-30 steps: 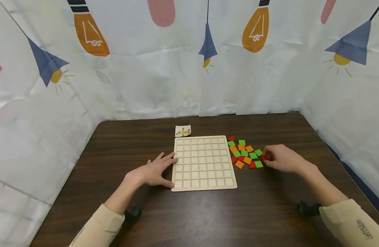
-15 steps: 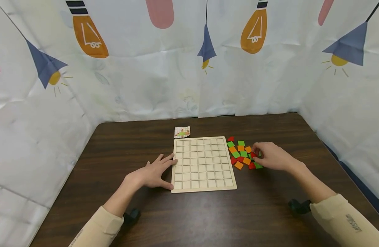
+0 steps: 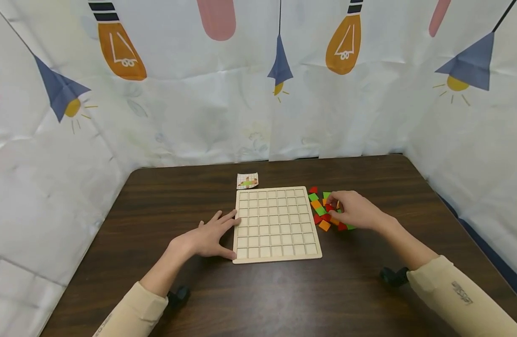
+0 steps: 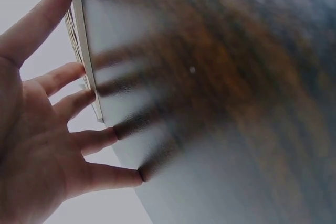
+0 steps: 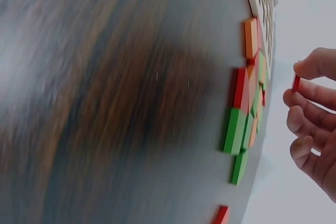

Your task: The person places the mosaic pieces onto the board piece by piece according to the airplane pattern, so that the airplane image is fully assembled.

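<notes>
- Red tile [image 5: 296, 82], one: we are holding it above the loose tiles, right of the board, its outline partly hidden by our fingers.
- Right hand [image 3: 355, 210]: we are pinching the tile narrowly between thumb and forefinger, the other fingers curling loosely.
- Handling, judged by eye: we are reckoning it light, stiff and hardly fragile, perhaps a little slippery on its smooth faces.
- Best hold: we are favouring fingertips on opposite sides, leaving the underside free.
- Board [image 3: 275, 224], gridded, pale: it is lying flat; we are judging it thin, rigid and apt to slide, so best steadied by its rim.
- Left hand [image 3: 210, 234]: we are spreading it wide, thumb and nearest fingers touching the board's left edge.
- Loose tiles, green [image 3: 313, 197] and orange [image 3: 324, 225] among them: they are lying crowded beside the board's right edge.
- Picture card [image 3: 247, 180]: it is lying just beyond the board.
</notes>
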Demonstrator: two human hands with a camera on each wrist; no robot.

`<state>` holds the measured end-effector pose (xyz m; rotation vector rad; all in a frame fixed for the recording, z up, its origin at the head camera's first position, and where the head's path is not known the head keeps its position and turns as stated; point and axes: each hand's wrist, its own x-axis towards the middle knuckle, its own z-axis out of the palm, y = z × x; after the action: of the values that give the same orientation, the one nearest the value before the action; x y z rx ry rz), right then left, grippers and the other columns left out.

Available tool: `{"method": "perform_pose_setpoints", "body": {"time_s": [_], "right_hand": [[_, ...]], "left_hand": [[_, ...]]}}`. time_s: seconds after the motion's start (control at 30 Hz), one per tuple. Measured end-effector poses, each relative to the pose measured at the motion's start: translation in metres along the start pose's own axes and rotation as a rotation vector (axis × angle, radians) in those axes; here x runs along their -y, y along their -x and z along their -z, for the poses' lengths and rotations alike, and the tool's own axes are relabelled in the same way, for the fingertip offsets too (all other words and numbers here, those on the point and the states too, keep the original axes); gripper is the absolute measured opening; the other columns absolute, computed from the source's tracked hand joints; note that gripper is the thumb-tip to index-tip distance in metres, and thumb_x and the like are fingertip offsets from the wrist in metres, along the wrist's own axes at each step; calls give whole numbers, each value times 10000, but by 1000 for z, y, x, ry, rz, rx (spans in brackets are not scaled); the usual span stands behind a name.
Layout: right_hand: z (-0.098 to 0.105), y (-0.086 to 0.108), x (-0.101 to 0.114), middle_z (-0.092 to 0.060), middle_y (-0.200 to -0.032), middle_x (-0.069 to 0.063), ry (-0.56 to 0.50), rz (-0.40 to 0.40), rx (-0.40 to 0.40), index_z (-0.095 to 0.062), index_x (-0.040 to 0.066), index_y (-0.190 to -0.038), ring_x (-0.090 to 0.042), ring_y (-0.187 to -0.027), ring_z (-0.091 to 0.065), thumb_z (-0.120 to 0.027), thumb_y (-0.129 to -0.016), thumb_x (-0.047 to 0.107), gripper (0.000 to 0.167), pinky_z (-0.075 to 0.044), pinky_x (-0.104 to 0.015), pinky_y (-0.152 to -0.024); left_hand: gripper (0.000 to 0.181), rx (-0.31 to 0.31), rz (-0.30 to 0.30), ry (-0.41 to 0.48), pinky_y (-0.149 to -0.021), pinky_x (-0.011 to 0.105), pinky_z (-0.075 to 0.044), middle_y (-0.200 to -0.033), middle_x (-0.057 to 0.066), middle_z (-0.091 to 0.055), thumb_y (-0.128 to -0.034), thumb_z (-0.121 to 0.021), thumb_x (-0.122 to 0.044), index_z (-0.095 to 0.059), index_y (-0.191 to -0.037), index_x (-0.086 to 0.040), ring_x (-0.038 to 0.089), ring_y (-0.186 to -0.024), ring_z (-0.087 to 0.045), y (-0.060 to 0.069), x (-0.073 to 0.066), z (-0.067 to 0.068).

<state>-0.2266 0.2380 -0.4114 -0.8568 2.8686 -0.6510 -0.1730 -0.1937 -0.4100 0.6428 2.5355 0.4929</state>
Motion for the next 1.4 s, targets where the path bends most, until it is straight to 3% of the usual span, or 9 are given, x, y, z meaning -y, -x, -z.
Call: {"method": "perform_pose_setpoints", "body": {"time_s": [0.3, 0.53, 0.77, 1.03, 1.4], "right_hand": [[-12, -17, 16, -654, -902, 22, -57, 3, -14, -699, 50, -1081, -103, -649, -537, -727, -932, 132, 172, -508, -300, -605], [-24, -27, 27, -642, -887, 39, -47, 0, -12, -706, 62, -1060, -105, -698, -546, -731, -928, 140, 156, -505, -290, -622], [-28, -31, 28, -652, -884, 36, -67, 7, -11, -705, 69, -1046, -93, -664, -547, -736, -927, 138, 141, -497, -293, -595], [-35, -35, 31, -656, -868, 50, -79, -38, 27, -703, 74, -1060, -99, -635, -552, -757, -938, 177, 168, -501, -298, -591], [-38, -46, 35, -654, -865, 47, -71, 10, -12, -717, 60, -1039, -91, -677, -562, -763, -931, 135, 138, -511, -284, -623]], "left_hand": [[954, -26, 9, 10, -1053, 838, -97, -1709, 98, -134, -853, -836, -465, -352, -1615, -157, 449, -1542, -45, -1, 2, -1], [950, -31, 14, 13, -1057, 834, -102, -1707, 94, -148, -848, -841, -464, -365, -1609, -154, 446, -1542, -52, 0, 2, -1], [951, -32, 15, 13, -1061, 830, -98, -1709, 90, -141, -851, -837, -466, -358, -1614, -161, 442, -1543, -49, 0, 0, -1], [962, -28, 8, 10, -1053, 837, -99, -1708, 100, -137, -847, -837, -480, -356, -1612, -149, 451, -1540, -52, 2, 0, -3], [942, -17, 20, -21, -1058, 832, -111, -1712, 96, -119, -860, -826, -479, -357, -1607, -148, 438, -1545, -51, 2, -1, 0]]}}
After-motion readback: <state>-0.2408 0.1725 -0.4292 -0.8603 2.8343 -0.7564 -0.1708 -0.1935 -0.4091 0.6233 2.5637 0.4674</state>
